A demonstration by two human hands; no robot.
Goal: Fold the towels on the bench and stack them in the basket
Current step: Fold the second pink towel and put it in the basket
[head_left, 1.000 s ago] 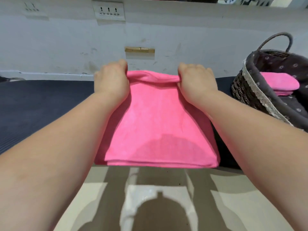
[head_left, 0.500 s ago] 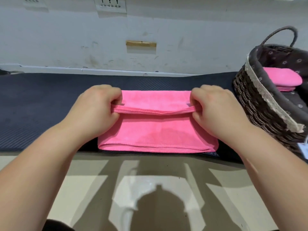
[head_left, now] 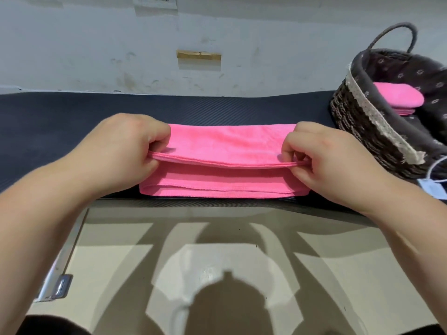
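A pink towel (head_left: 227, 146) lies folded on the dark bench (head_left: 48, 122), close to its front edge. My left hand (head_left: 125, 151) pinches the left end of the towel's upper flap, and my right hand (head_left: 321, 160) pinches the right end. The flap's hemmed edge is held a little above the lower layers, partway down toward the front edge. At the right stands a woven basket (head_left: 358, 122) with a dark fabric lining and a handle. Folded pink towels (head_left: 396, 96) lie inside it.
A white wall with a small wooden block (head_left: 198, 55) runs behind the bench. A white cord and tag (head_left: 433, 187) lie by the basket's front. Below the bench is a tiled floor with my shadow and a metal fitting (head_left: 58, 286) at the left.
My hands have drawn the towel's far edge back toward me, folding it over itself. The towel now shows as a shorter band, and the flap's edge sits lower than half a second ago.
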